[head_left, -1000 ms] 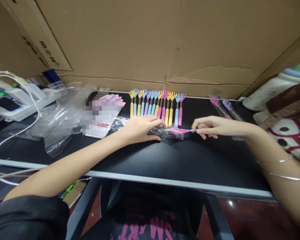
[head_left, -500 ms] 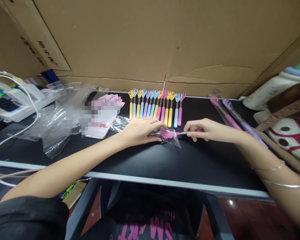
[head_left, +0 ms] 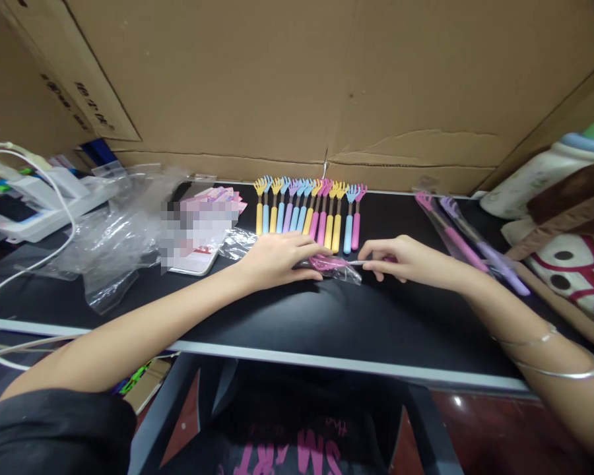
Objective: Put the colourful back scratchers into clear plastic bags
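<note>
My left hand point(head_left: 282, 259) grips a clear plastic sleeve point(head_left: 349, 272) near its mouth, low over the black desk. Inside that sleeve lies the claw end of a pink back scratcher point(head_left: 327, 263). My right hand point(head_left: 389, 257) pinches the scratcher's metal shaft and handle, just right of the sleeve; the fingers hide most of the handle. Behind the hands stands a row of back scratchers point(head_left: 308, 214) in yellow, blue, purple and pink, claws toward the cardboard wall. To the right, a pink bagged scratcher point(head_left: 458, 241) and a purple one point(head_left: 497, 257) lie slanted in clear sleeves.
Loose clear plastic sleeves point(head_left: 123, 218) pile up on the left, next to a phone point(head_left: 195, 262). A power strip point(head_left: 39, 204) with white cables sits farther left. A bottle point(head_left: 529, 175) and a patterned bag point(head_left: 574, 270) stand at the right. Cardboard point(head_left: 297, 86) walls the back.
The pink scratcher's claw has gone a little farther left into the sleeve. My right hand has shifted slightly left with it; my left hand has stayed about in place.
</note>
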A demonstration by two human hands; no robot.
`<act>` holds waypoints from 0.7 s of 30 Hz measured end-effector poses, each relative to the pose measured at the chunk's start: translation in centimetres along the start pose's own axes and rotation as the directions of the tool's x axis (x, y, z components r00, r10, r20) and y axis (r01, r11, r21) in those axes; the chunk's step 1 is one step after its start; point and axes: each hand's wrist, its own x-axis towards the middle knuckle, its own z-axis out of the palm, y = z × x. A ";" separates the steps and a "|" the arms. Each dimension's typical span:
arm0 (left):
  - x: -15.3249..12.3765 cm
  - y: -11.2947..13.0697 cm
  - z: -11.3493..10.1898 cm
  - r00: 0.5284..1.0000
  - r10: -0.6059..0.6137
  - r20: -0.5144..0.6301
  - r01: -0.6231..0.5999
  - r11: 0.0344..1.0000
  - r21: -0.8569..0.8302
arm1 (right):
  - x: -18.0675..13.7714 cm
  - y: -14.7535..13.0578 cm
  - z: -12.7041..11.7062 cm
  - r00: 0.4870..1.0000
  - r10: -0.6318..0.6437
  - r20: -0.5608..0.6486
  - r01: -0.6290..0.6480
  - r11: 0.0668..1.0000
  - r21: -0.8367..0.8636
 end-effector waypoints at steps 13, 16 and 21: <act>0.0 1.4 0.1 0.996 -0.042 -0.080 0.038 0.998 -0.050 | 0.7 -1.2 3.0 0.965 -0.144 -0.218 0.123 0.987 -0.106; 0.0 1.5 0.4 0.993 -0.066 -0.095 0.057 0.994 -0.092 | 0.8 -1.4 3.7 0.950 -0.158 -0.270 0.130 0.984 -0.118; 0.1 1.6 0.8 0.993 -0.084 -0.082 0.071 0.986 -0.152 | 0.8 -1.9 4.1 0.942 -0.174 -0.287 0.165 0.985 -0.056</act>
